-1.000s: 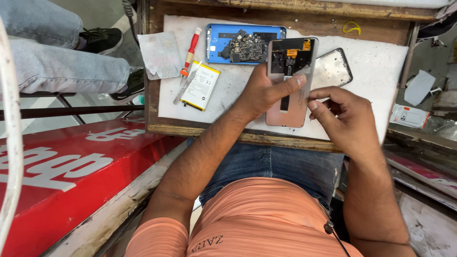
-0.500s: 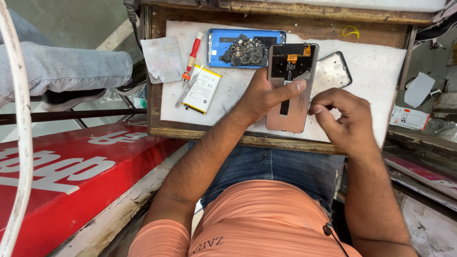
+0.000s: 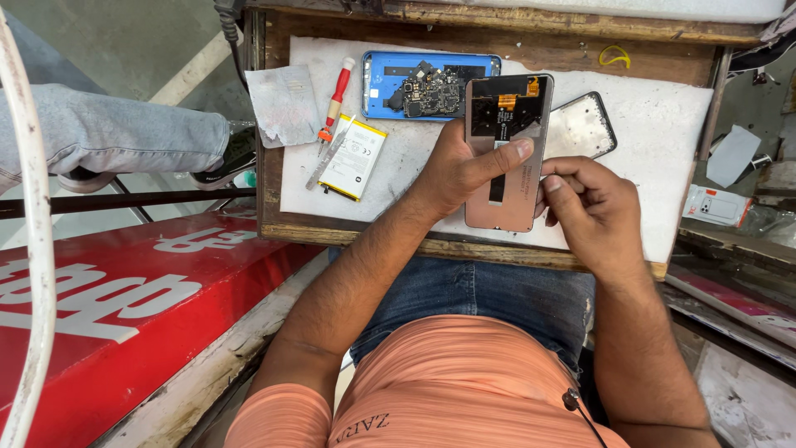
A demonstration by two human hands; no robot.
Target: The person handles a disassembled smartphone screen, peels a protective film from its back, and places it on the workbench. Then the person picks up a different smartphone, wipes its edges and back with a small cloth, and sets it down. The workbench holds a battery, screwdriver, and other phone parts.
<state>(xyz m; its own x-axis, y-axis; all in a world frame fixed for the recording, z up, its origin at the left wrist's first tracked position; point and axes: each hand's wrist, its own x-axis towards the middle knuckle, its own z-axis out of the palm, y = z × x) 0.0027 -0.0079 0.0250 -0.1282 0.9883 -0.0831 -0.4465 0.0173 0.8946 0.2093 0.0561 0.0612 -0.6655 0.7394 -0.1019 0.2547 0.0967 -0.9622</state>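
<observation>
You are working over a wooden counter (image 3: 348, 232) covered by a white mat (image 3: 663, 108). On it your left hand (image 3: 456, 170) is pinning the phone display panel (image 3: 506, 178), thumb pressed across its back. It looks thin, light and brittle, so keep gripping its edges, clear of the orange flex cable (image 3: 507, 101). Your right hand (image 3: 593, 207) is clenching its fingers (image 3: 554, 184) at the panel's right edge.
</observation>
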